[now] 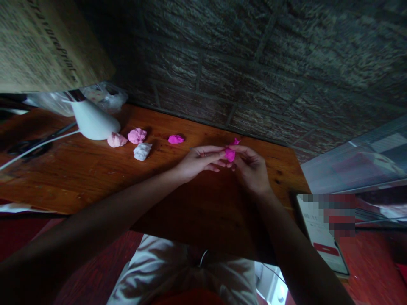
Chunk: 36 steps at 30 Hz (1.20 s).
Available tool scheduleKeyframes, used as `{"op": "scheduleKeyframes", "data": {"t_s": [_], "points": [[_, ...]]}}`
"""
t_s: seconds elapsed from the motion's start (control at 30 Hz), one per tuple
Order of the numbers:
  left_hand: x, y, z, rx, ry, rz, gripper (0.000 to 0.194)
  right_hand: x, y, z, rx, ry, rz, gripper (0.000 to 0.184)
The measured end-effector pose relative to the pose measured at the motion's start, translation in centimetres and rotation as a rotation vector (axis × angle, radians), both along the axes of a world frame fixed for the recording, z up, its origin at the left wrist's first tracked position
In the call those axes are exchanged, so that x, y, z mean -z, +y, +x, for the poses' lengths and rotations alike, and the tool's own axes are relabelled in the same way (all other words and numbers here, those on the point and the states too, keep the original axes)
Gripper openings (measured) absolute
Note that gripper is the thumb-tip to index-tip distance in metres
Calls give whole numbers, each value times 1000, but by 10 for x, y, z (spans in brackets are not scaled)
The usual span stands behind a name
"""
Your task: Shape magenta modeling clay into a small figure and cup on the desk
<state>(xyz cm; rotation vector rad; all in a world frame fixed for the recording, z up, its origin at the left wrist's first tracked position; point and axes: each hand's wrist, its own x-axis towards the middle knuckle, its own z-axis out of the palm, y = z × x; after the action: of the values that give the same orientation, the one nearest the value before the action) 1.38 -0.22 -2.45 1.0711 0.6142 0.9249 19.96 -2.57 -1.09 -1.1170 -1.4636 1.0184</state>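
Observation:
A small lump of bright pink modelling clay (230,155) is pinched between both sets of fingertips above the wooden table. My left hand (203,161), with a ring on one finger, grips it from the left. From the other side my right hand (252,167) closes its thumb and forefinger on the same lump. Just beyond the fingers shows a tiny magenta scrap (237,141). Left of my hands lies another magenta clay lump (176,139). Further left are a pink lump (137,135), a paler pink lump (116,140) and a white lump (142,151).
A lamp with a white base (93,120) and printed shade (47,46) stands at the left of the table (104,182). Black scissors (38,144) and a white cord lie beside it. Behind rises a brick-patterned wall (203,63). A tablet-like device (321,237) sits at the right edge.

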Motion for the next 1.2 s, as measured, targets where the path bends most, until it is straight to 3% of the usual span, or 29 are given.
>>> {"op": "scheduleKeyframes", "data": {"t_s": [0.37,0.5,0.7,1.2], "points": [[-4,-4,-1,-144,128,194,44,-11,-5,-1,37,78,-55,36],[-2,-4,-1,-223,179,266,43,-14,-5,-1,93,134,-134,40],[0,-8,3,-314,248,404,31,-9,-3,-3,38,180,-258,45],[-3,-10,0,-336,301,619,19,-11,-1,-2,5,252,-263,38]]}}
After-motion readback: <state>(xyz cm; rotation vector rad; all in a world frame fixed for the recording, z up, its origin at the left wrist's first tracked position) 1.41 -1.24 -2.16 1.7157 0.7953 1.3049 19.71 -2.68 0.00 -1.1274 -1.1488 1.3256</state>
